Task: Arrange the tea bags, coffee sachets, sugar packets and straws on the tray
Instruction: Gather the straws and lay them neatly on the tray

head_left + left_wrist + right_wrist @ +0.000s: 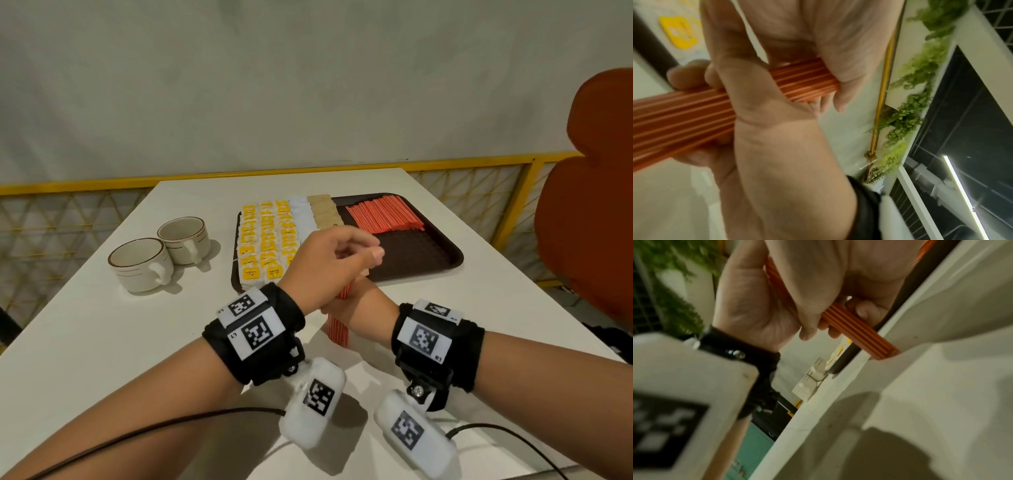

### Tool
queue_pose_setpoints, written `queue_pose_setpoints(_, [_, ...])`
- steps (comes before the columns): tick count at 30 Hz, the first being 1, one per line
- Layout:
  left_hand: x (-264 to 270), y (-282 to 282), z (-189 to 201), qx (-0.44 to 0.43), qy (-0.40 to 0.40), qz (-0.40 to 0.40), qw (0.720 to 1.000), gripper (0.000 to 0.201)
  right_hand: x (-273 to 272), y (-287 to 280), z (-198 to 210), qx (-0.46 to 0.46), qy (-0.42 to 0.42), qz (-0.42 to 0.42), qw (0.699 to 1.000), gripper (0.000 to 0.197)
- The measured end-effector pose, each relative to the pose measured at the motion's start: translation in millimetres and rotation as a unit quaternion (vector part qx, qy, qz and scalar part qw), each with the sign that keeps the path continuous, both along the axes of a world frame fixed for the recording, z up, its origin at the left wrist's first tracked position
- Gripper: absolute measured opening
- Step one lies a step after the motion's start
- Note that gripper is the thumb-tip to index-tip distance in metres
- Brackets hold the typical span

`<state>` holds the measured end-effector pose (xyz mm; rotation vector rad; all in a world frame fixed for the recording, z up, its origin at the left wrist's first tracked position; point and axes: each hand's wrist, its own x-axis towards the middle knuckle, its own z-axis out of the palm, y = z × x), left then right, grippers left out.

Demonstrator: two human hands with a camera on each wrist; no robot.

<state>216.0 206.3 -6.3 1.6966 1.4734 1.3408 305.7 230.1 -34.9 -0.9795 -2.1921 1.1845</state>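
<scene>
Both hands' fingers curled round red straw bundle point(807, 81), its lower end on table point(941, 386) only in right-wrist view.

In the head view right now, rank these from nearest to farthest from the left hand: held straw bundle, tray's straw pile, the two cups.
1. Straw bundle: in the left hand, upright, at table's near edge.
2. Straw pile: right, far part of tray.
3. Cups: left, off the tray.

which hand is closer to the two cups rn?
Left. The left hand hovers over the tray's near edge, just right of the cups. The right hand sits beneath and behind it, farther right, gripping the straw bundle.
</scene>
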Motion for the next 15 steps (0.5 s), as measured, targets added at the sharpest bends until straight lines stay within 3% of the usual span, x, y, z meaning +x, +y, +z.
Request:
queue_pose_setpoints(2, [-2, 3, -1, -0.041, 0.023, -0.022, 0.999, 0.018, -4, 1, -5, -0.032, 0.021, -0.01, 0.999, 0.016])
queue_pose_setpoints(5, [-4, 5, 3, -0.039, 0.111, -0.031, 0.993, 0.027, -3, 3, -2, -0.045, 0.039, 0.021, 0.998, 0.023])
queue_pose_setpoints(8, [-4, 6, 3, -0.065, 0.082, -0.043, 0.994, 0.033, -3, 8, -8, 0.012, -0.02, 0.029, 0.999, 0.039])
queue_pose_setpoints(11, [-1, 7, 0, -0.059, 0.035, -0.043, 0.997, 0.027, -3, 5, -4, 0.045, -0.067, 0.033, 0.996, 0.023])
queue_pose_setpoints(12, [-1, 5, 0, -0.055, 0.02, -0.052, 0.997, 0.021, 2, 4, 2, 0.055, -0.102, 0.048, 0.992, 0.017])
queue_pose_setpoints(13, [0, 2, 0, -0.051, 0.013, -0.063, 0.997, 0.016, 4, 5, 4, 0.069, -0.163, 0.068, 0.982, 0.024])
queue_pose_setpoints(14, [0, 0, -2, -0.045, 0.016, -0.071, 0.996, 0.015, 5, 6, 3, 0.108, -0.23, 0.089, 0.963, 0.031])
queue_pose_setpoints(15, [0, -3, -3, -0.035, 0.025, -0.077, 0.996, 0.019, -8, 4, -1, 0.15, -0.334, 0.095, 0.926, 0.033])
